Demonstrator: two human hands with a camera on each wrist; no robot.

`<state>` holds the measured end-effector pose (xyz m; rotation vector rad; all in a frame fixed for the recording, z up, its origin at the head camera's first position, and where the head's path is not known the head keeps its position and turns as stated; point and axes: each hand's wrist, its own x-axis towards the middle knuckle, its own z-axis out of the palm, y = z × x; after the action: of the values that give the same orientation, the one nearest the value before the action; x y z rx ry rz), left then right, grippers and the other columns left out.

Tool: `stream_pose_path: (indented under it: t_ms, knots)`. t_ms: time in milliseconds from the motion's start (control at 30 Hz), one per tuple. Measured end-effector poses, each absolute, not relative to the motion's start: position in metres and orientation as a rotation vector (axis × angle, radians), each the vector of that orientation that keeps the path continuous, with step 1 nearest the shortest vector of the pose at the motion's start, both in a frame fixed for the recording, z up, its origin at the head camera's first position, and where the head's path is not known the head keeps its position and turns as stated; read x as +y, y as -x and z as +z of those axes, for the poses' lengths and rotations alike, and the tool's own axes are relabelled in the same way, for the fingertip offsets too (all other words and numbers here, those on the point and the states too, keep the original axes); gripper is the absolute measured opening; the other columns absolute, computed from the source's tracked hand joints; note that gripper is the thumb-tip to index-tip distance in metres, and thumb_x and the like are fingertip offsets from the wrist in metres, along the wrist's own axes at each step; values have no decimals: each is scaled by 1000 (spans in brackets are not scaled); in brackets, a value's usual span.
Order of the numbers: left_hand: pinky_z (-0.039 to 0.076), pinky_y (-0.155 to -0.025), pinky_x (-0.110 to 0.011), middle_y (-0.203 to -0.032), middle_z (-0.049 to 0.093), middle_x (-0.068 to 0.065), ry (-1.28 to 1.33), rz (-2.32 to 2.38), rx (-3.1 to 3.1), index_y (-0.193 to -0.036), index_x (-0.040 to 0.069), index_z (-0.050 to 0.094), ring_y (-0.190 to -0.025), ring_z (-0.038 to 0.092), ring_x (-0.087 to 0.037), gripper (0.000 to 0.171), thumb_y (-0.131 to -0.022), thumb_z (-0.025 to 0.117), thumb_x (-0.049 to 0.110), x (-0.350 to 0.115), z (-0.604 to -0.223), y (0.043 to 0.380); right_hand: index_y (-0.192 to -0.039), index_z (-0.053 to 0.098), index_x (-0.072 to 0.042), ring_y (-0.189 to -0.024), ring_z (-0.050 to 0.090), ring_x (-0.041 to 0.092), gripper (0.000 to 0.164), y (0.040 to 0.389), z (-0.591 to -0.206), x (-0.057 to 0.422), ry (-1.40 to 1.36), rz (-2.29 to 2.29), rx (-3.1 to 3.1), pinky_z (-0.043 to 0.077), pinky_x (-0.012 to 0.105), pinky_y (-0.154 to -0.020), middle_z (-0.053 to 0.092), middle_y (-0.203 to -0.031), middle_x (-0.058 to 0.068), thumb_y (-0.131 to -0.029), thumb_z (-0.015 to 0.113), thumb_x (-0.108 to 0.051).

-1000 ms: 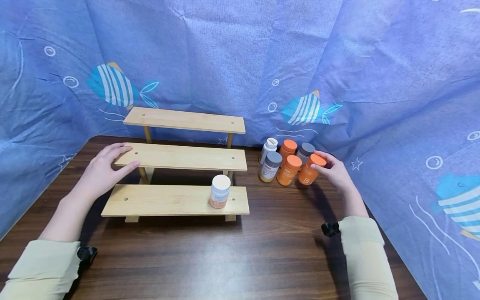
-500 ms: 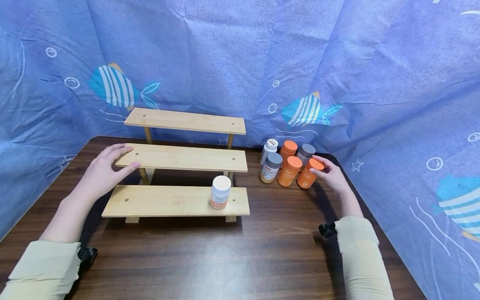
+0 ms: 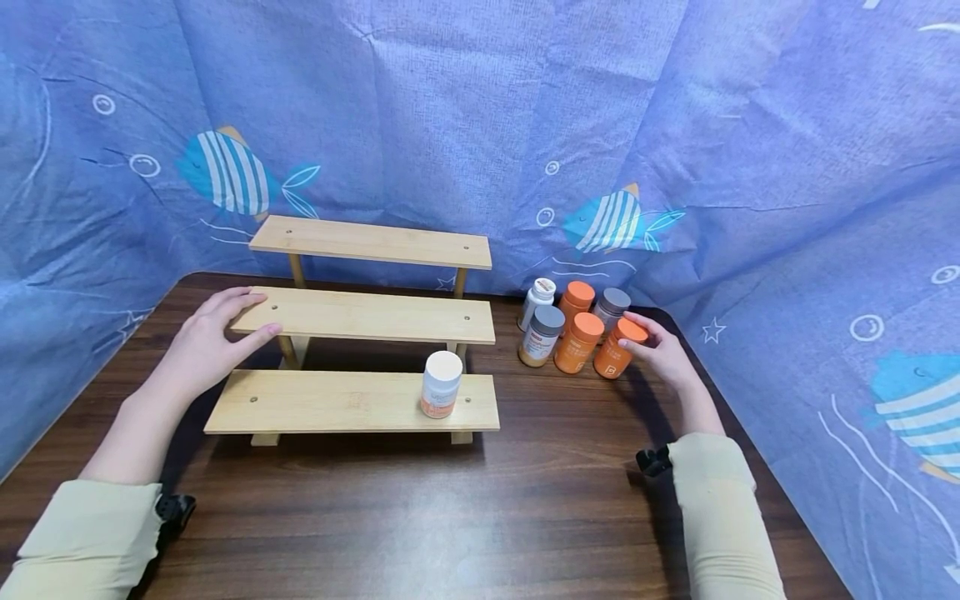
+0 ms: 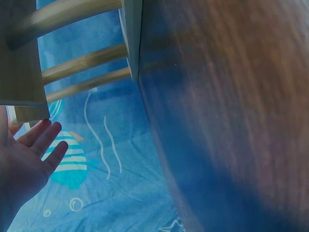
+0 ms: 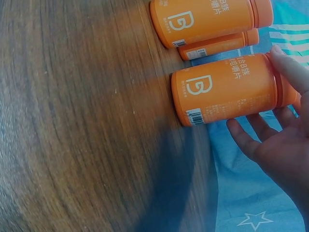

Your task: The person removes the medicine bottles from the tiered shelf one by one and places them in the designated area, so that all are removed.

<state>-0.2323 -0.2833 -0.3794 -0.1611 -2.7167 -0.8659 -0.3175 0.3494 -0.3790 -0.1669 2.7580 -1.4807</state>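
Observation:
In the head view, my left hand (image 3: 198, 342) holds the left end of the middle board of a three-tier wooden shelf (image 3: 367, 315), thumb in front and fingers behind. In the left wrist view its fingers (image 4: 48, 140) lie against the board's end. On the right, my right hand (image 3: 670, 354) grips an orange supplement bottle (image 3: 615, 358) near its cap, thumb on one side and fingers on the other. The right wrist view shows this orange bottle (image 5: 227, 89) standing on the table beside another orange bottle (image 5: 207, 21). A white-capped bottle (image 3: 441, 387) stands on the lowest board.
Beside the held bottle stand a middle orange bottle (image 3: 576, 350), a grey-capped bottle (image 3: 540, 342), a small white bottle (image 3: 537, 304), a rear orange bottle (image 3: 577, 300) and a rear grey-capped bottle (image 3: 612, 307). A blue fish-print cloth (image 3: 480, 125) hangs behind the dark wooden table (image 3: 480, 517).
My right hand has shifted slightly left and nearer with the orange bottle, which now stands closer in line with the front row. The left hand stays on the shelf.

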Motion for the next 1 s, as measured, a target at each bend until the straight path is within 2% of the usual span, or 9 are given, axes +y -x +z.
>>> stream_pose_path:
  t_ms: [200,433,533,667,767,900,1000]
  knots:
    - [23,-98,-70,-148,30,-24,162,-866,-2723,-140,5,44,-133,25,-49,69,-88,61,49,-284,-380,233,-146,36,-12,-107,48,5,66,328,-392,361,231,-1539,2764,45,10,-81,42,-141,17,-89,66,-27]
    - [23,-98,-70,-149,29,-24,161,-870,-2723,-140,5,43,-134,25,-49,69,-88,60,48,-285,-380,232,-146,34,-5,-114,47,4,64,328,-387,364,333,-1668,2721,43,8,-83,38,-146,22,-91,63,-19]
    - [23,-98,-69,-148,30,-24,159,-869,-2721,-140,5,43,-134,25,-49,69,-88,60,48,-284,-380,232,-146,34,-6,-121,46,9,63,327,-383,363,313,-1701,2697,43,8,-85,37,-147,21,-92,63,-18]
    - [23,-98,-69,-148,30,-24,160,-870,-2716,-140,5,44,-134,25,-49,69,-88,61,48,-284,-380,232,-146,35,-9,-132,40,26,62,325,-375,362,288,-1706,2715,43,8,-84,37,-147,20,-92,63,-20]
    - [24,-97,-69,-148,30,-23,161,-873,-2714,-139,5,44,-133,26,-50,69,-88,61,48,-283,-380,232,-145,38,-12,-135,36,33,61,322,-370,360,277,-1704,2746,42,7,-85,40,-147,15,-91,64,-22]
    - [24,-97,-69,-148,30,-23,161,-873,-2713,-139,5,44,-133,26,-50,69,-88,61,48,-283,-380,232,-143,42,-14,-134,38,29,58,319,-363,354,274,-1729,2766,41,6,-88,48,-142,4,-90,65,-23]
    - [23,-98,-70,-148,30,-24,161,-870,-2711,-139,5,44,-134,25,-49,69,-88,61,48,-284,-380,232,-141,44,-13,-133,40,26,57,316,-357,349,285,-1759,2769,41,6,-89,50,-140,3,-89,66,-21]
